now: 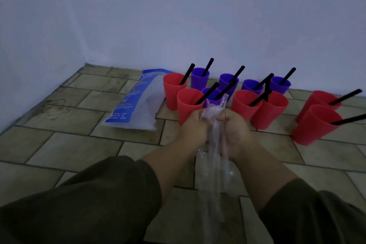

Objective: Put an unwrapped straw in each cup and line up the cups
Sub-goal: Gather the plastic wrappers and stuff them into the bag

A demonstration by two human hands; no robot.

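Note:
Several red cups (269, 111) and purple cups (200, 78) stand on the tiled floor near the wall, each with a black straw (208, 67) leaning in it. Two more red cups (315, 125) stand apart at the right. In front of the cups, my left hand (195, 127) and my right hand (234, 127) together grip a bundle of clear plastic wrappers (214, 144). The bundle pokes up between my fists and trails down toward me. Whether a straw is inside it I cannot tell.
A white and blue plastic bag (136, 103) lies flat on the floor to the left of the cups. The pale wall (178, 16) rises right behind the cups and meets a side wall at the left corner. Tiled floor (69, 144) spreads left and toward me.

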